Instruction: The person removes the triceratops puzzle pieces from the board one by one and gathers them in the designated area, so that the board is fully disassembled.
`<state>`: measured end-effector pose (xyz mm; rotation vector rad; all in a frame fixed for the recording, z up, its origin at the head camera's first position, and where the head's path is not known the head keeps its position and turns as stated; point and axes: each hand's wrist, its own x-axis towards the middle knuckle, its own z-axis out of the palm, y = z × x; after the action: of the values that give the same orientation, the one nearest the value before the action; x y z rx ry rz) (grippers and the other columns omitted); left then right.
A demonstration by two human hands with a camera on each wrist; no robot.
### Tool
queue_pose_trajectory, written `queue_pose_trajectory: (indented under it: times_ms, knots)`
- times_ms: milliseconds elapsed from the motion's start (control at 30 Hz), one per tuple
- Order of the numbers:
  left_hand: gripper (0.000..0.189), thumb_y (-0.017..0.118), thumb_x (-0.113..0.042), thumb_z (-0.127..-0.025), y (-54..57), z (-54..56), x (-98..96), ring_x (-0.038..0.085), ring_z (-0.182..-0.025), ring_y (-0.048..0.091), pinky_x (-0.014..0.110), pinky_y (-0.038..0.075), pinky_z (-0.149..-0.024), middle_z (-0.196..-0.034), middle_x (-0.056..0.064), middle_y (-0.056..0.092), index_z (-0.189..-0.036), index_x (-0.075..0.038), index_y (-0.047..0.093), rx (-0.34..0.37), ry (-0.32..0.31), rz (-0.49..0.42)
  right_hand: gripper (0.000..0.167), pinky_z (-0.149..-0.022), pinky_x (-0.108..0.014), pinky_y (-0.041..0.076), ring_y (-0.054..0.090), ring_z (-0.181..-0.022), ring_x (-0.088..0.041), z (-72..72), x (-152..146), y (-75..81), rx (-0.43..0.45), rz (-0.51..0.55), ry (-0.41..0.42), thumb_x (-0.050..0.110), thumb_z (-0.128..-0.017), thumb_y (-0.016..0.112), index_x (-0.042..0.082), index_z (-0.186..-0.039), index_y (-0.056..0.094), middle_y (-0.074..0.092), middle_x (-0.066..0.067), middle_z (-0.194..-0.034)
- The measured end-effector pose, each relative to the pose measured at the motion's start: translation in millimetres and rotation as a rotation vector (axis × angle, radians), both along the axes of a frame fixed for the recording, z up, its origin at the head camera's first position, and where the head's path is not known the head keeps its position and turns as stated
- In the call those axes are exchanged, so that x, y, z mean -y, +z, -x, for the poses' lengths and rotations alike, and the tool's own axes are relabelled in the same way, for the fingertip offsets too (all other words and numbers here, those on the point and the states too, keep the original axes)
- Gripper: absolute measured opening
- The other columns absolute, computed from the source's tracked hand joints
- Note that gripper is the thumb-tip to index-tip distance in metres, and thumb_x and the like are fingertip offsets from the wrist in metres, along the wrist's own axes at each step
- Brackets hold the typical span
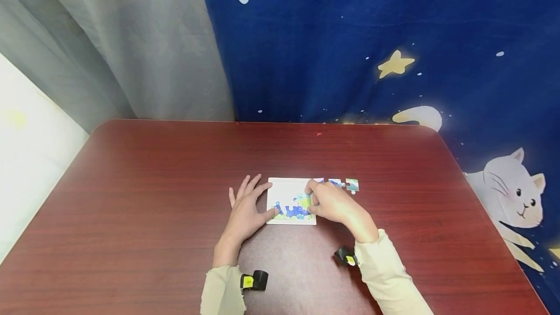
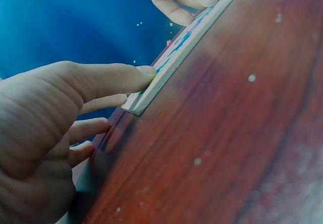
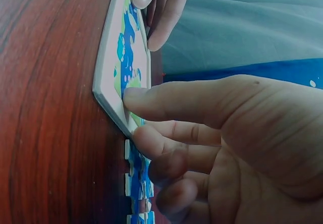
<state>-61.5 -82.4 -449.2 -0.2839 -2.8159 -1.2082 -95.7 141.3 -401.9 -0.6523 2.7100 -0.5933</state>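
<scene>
A jigsaw board [image 1: 282, 189] with a pale rim lies flat in front of me. Blue and green pieces [image 1: 294, 211] fill its lower part, while the upper left is bare white. My left hand [image 1: 245, 218] steadies the left side, its thumb on the lower left and index fingertip at the upper left edge; the other fingers are spread. At the right side, my right hand [image 1: 334, 204] has its thumb and curled index finger around a lime-green puzzle piece [image 1: 303, 201]. In the right wrist view, its thumb [image 3: 151, 102] presses the printed surface; the remaining fingers curl beside the board.
Loose puzzle pieces [image 1: 352, 184] lie in a row right of the board, partly behind my right hand. A tiny red scrap [image 1: 319, 134] is near the table's far edge. Grey and blue curtains [image 1: 306, 52] hang behind the brown table [image 1: 153, 198].
</scene>
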Motion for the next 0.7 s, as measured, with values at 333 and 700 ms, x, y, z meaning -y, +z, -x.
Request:
queue_pose_trajectory:
  times_ms: [333,700]
  knots:
    - [0.06,0.079,-0.025,-0.07,-0.5,0.7,0.5,0.029,-0.138,0.017,0.061,-0.008,-0.103,-0.144,0.01,0.038,-0.125,-0.012,0.059,-0.001,0.005,0.008,0.031,-0.057,-0.028,0.041,0.048,-0.065,-0.012,1.3,1.8,1.1,-0.006,0.032,-0.011,0.009,-0.075,0.076,0.008,-0.097,0.053,0.053,0.002,-0.072]
    - [0.06,0.079,-0.026,-0.071,0.0,0.8,1.1,0.028,-0.138,0.016,0.06,-0.008,-0.103,-0.145,0.01,0.037,-0.126,-0.013,0.058,0.01,0.003,0.011,0.032,-0.066,-0.033,0.044,0.051,-0.08,-0.017,-1.7,1.9,1.9,-0.056,0.01,-0.03,0.011,-0.072,0.078,0.011,-0.092,0.053,0.053,-0.001,-0.09]
